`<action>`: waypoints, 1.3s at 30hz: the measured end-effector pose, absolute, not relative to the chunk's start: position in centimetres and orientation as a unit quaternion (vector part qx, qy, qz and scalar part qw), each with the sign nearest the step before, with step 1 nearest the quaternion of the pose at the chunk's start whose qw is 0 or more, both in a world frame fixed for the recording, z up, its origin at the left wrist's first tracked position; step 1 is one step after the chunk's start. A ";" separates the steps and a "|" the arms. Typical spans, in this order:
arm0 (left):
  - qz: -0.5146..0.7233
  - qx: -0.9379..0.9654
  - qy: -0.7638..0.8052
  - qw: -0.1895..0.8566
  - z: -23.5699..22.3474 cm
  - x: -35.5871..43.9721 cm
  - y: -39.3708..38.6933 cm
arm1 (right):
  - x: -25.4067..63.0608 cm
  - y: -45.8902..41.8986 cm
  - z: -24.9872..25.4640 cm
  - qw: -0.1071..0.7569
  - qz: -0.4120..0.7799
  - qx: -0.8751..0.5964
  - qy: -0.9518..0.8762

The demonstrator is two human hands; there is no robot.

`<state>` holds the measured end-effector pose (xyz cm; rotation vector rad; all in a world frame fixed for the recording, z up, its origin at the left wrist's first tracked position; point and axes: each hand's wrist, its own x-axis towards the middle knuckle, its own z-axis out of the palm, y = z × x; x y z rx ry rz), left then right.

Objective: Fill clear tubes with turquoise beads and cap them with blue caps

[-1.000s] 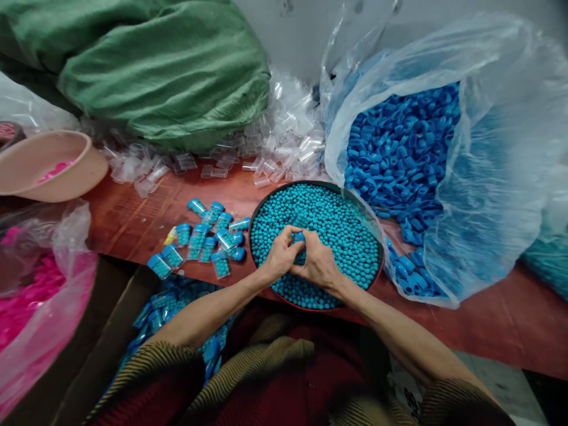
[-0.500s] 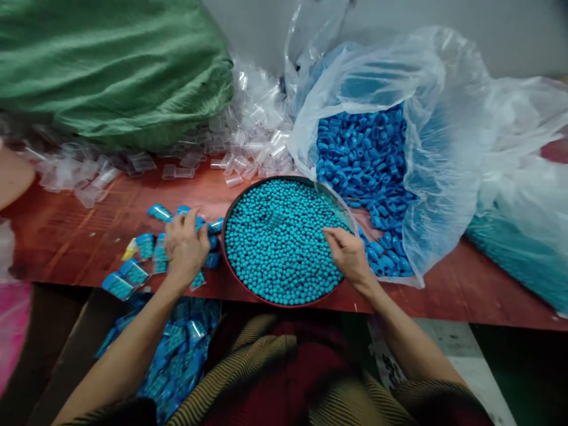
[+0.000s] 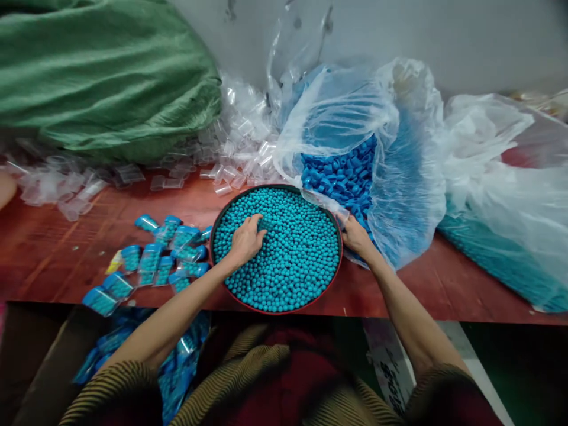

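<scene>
A round, dark-rimmed tray [image 3: 341,251] with a red outside holds a full layer of turquoise beads [image 3: 284,266]. Over the beads is my left hand [image 3: 247,241], its thumb and fingers closing round the left end of a small clear plastic container [image 3: 265,223] lying half sunk there. My right hand [image 3: 356,238] reaches into the mouth of a translucent plastic bag [image 3: 403,195] of blue plastic caps [image 3: 339,174], just off the tray's right rim. The bag's edge and the caps hide its fingertips. Left of the tray lie several bead-filled containers with blue caps [image 3: 151,257].
Loose clear containers [image 3: 244,148] are heaped along the wall beside a green sack [image 3: 110,77]. At the right, another plastic bag [image 3: 501,236] holds turquoise beads. More filled containers [image 3: 177,361] sit below the red table's front edge [image 3: 368,299].
My left hand has moved right, from the capped containers to the clear container in the beads. My right hand has left the beads and entered the bag of caps. The view has shifted slightly.
</scene>
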<state>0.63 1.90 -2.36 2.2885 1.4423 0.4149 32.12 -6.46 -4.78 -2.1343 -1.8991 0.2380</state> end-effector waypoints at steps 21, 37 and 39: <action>0.171 0.777 0.541 0.273 -3.6 1.0 2.4 | 30.6 6.7 -0.5 0.190 0.054 -0.756 -0.624; 0.216 0.755 0.516 0.342 -3.2 0.9 2.3 | 26.6 -2.0 -2.7 0.355 0.036 -0.654 -0.667; 0.237 0.743 0.510 0.363 -3.3 0.7 2.3 | 27.0 -2.9 -1.6 0.321 0.048 -0.712 -0.623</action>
